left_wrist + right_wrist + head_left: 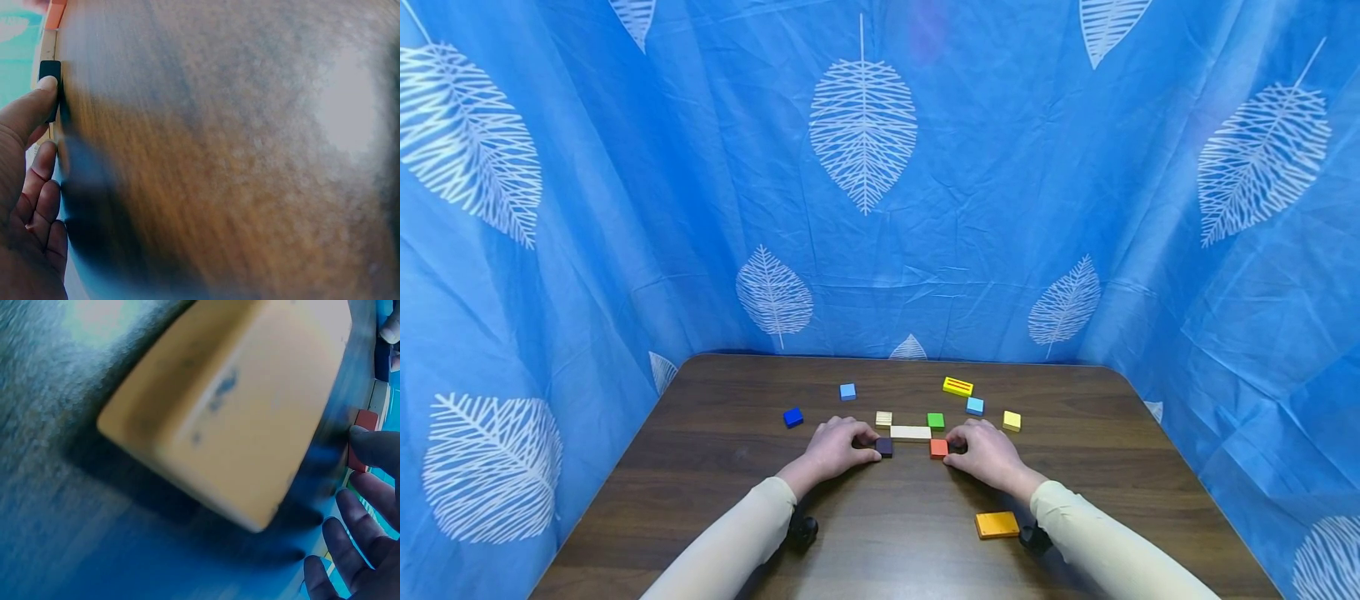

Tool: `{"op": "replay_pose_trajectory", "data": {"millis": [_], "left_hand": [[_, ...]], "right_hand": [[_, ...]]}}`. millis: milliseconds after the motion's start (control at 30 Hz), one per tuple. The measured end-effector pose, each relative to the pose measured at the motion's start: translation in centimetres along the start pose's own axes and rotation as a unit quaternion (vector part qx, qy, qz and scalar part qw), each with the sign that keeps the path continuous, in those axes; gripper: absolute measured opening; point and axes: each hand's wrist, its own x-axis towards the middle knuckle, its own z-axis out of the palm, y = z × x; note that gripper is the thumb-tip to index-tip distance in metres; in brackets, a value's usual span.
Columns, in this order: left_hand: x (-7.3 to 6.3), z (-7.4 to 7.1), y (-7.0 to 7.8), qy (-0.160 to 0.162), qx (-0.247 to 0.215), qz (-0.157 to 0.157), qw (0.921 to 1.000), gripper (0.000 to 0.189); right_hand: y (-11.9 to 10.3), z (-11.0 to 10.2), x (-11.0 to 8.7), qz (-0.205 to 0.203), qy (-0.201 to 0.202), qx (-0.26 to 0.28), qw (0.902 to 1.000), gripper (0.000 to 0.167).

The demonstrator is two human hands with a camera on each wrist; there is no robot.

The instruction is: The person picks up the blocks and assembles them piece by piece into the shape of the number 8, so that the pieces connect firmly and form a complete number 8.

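My left hand (837,450) pinches a small dark block (884,448) between thumb and fingers; in the left wrist view the thumb lies on the dark block (50,70). Opposite it, my right hand (985,452) grips a red-orange block (938,449), and the right wrist view shows the thumb on that red block (362,420). Just behind and between these two lies a long cream block (910,433). A small striped cream block (883,419) stands beyond its left end, a green block (936,422) beyond its right end.
Farther back lie a dark blue block (793,417), a light blue one (847,392), a yellow one with red stripes (958,386), another light blue one (975,406) and a pale yellow one (1012,421). An orange block (997,525) is beside my right wrist on the brown table (880,533).
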Motion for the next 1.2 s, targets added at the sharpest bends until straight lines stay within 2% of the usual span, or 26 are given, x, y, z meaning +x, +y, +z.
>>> {"op": "replay_pose_trajectory", "data": {"millis": [433, 667, 867, 1067, 1200], "left_hand": [[0.0, 0.0, -0.2, -0.001, -0.002, -0.001, 1.0000, 0.027], [0.0, 0.0, 0.0, -0.005, -0.004, -0.009, 0.9999, 0.027], [0.0, 0.0, 0.0, -0.005, -0.003, -0.008, 1.0000, 0.027], [-0.1, 0.0, 0.0, 0.000, -0.007, -0.003, 1.0000, 0.027], [-0.1, 0.1, 0.0, 0.000, -0.006, -0.003, 1.0000, 0.027]], "right_hand": [[0.7, -0.6, -0.3, 0.019, -0.014, 0.018, 0.9996, 0.029], [1.8, -1.5, -0.7, 0.035, 0.002, 0.044, 0.9984, 0.031], [3.7, -2.6, -0.9, 0.042, 0.022, 0.060, 0.9971, 0.035], [6.5, -3.7, -1.1, 0.047, 0.048, 0.068, 0.9954, 0.041], [8.3, -4.3, -1.2, 0.065, 0.063, 0.076, 0.9930, 0.044]]}}
